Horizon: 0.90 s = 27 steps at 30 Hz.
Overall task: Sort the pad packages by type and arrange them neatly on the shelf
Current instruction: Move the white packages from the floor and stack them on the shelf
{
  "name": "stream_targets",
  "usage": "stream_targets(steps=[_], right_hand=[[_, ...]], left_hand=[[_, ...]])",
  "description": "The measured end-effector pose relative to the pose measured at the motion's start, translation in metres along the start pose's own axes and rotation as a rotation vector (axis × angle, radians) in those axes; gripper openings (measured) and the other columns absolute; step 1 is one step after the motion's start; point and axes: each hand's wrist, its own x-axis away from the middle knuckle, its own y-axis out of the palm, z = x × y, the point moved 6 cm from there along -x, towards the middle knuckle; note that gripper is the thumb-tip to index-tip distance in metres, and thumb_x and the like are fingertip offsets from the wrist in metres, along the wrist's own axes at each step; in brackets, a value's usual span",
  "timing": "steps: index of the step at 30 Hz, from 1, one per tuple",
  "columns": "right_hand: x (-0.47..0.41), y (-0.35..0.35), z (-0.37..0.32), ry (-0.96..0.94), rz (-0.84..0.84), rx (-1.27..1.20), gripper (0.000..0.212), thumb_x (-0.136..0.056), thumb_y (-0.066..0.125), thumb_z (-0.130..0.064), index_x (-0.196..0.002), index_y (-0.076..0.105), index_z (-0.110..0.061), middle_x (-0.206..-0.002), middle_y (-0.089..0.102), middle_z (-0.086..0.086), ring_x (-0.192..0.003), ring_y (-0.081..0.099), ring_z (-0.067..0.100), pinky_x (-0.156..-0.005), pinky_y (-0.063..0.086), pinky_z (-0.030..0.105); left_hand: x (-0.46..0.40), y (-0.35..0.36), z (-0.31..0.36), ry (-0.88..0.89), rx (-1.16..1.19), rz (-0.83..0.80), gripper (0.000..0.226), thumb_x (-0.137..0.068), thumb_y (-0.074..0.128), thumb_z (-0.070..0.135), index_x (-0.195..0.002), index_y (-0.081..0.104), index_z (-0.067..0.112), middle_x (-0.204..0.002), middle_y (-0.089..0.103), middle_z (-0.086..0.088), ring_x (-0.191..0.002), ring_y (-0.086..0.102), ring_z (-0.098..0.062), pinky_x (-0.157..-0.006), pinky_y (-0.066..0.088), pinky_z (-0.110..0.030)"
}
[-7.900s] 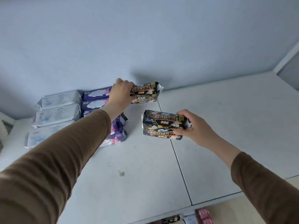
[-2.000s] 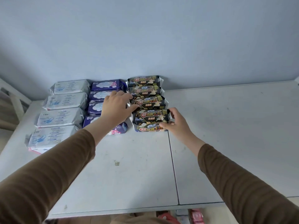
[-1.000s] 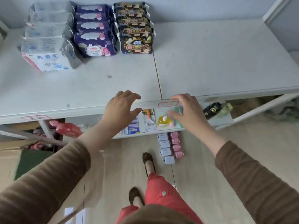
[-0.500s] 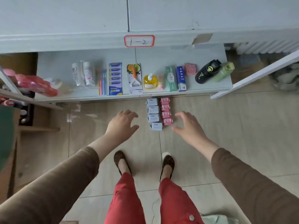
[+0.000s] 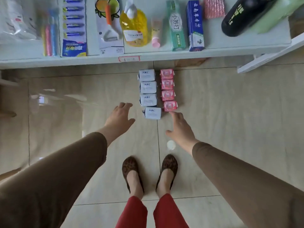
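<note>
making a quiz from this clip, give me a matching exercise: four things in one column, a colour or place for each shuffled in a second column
Things:
1. ABC pad packages
2. pad packages beside them
3. soap pump bottle
4. left hand

Colour or place:
A. yellow, on the shelf
B. white, row on the floor
C. open above the floor, holding nothing
D. pink, row on the floor

Pairs: 1-B, 2-D, 3-A, 4-C

place: small shop | evidence: labelled shelf (image 5: 148,54) of toiletries; pad packages (image 5: 148,87) on tiled floor (image 5: 230,104)
</note>
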Motion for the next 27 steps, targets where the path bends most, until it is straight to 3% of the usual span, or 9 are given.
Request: stream_targets(steps=[4, 8, 11, 13, 15, 18, 22, 27], right_hand=[[-0.065, 0.051, 0.024, -0.066, 0.016, 0.078, 0.089, -0.081, 0.074, -0.013, -0.154, 0.023, -0.013, -0.152, 0.028, 0.009, -0.126, 0.049, 0.029, -0.092, 0.048, 0.037], [-0.117, 0.085, 0.034, -0.103, 0.066, 0.061, 0.086, -0.078, 0.072, -0.003, -0.151, 0.027, -0.013, -0.15, 0.03, 0.007, -0.125, 0.051, 0.028, -0.087, 0.049, 0.037], [-0.125, 0.091, 0.023, -0.147, 0.065, 0.114, 0.08, -0.077, 0.07, -0.001, -0.147, 0.033, -0.013, -0.152, 0.03, 0.004, -0.114, 0.056, 0.029, -0.082, 0.054, 0.039], [-0.16, 0.13, 0.049, -0.112, 0.065, 0.177, 0.072, -0.078, 0.067, 0.0, -0.142, 0.036, -0.013, -0.15, 0.031, 0.003, -0.101, 0.059, 0.029, -0.07, 0.054, 0.041], [-0.156, 0.135, 0.049, -0.098, 0.075, 0.243, 0.059, -0.08, 0.065, 0.0, -0.133, 0.042, -0.013, -0.141, 0.036, 0.005, -0.093, 0.06, 0.028, -0.057, 0.045, 0.036], [-0.156, 0.143, 0.055, -0.097, 0.139, 0.312, 0.053, -0.08, 0.064, -0.003, -0.127, 0.043, -0.013, -0.127, 0.043, 0.005, -0.094, 0.059, 0.026, -0.054, 0.035, 0.032], [-0.138, 0.163, 0.077, -0.107, 0.068, 0.273, 0.058, -0.079, 0.063, -0.005, -0.132, 0.041, -0.015, -0.121, 0.048, 0.005, -0.103, 0.054, 0.026, -0.059, 0.041, 0.033], [-0.102, 0.138, 0.103, -0.06, 0.02, 0.047, 0.057, -0.075, 0.07, -0.018, -0.127, 0.045, -0.02, -0.12, 0.048, 0.0, -0.1, 0.056, 0.023, -0.063, 0.042, 0.03]], left_hand=[[-0.064, 0.05, -0.015, -0.023, -0.001, 0.044, 0.067, -0.087, 0.069, 0.029, -0.145, 0.038, 0.02, -0.14, 0.044, -0.008, -0.127, 0.046, -0.031, -0.102, 0.04, -0.041], [-0.116, 0.084, -0.02, -0.002, -0.011, 0.081, 0.068, -0.086, 0.069, 0.025, -0.145, 0.036, 0.02, -0.14, 0.044, -0.009, -0.127, 0.045, -0.03, -0.102, 0.04, -0.041], [-0.129, 0.081, -0.01, 0.048, -0.032, 0.108, 0.065, -0.085, 0.068, 0.02, -0.143, 0.038, 0.018, -0.137, 0.045, -0.008, -0.125, 0.046, -0.03, -0.101, 0.043, -0.043], [-0.171, 0.119, -0.018, 0.061, -0.055, 0.117, 0.062, -0.084, 0.067, 0.017, -0.14, 0.041, 0.017, -0.134, 0.046, -0.008, -0.121, 0.047, -0.031, -0.097, 0.046, -0.044], [-0.172, 0.119, -0.012, 0.085, -0.106, 0.132, 0.06, -0.082, 0.069, 0.018, -0.137, 0.043, 0.017, -0.13, 0.047, -0.007, -0.117, 0.048, -0.03, -0.089, 0.048, -0.043], [-0.186, 0.121, -0.009, 0.105, -0.2, 0.193, 0.064, -0.076, 0.076, 0.027, -0.13, 0.043, 0.017, -0.124, 0.046, -0.007, -0.112, 0.048, -0.029, -0.081, 0.048, -0.042], [-0.187, 0.142, -0.015, 0.07, -0.222, 0.147, 0.073, -0.071, 0.082, 0.032, -0.13, 0.041, 0.016, -0.123, 0.046, -0.007, -0.11, 0.051, -0.03, -0.076, 0.048, -0.044], [-0.16, 0.137, -0.021, 0.012, -0.095, 0.12, 0.059, -0.074, 0.079, 0.026, -0.121, 0.047, 0.012, -0.116, 0.048, -0.007, -0.102, 0.056, -0.031, -0.067, 0.04, -0.038]])
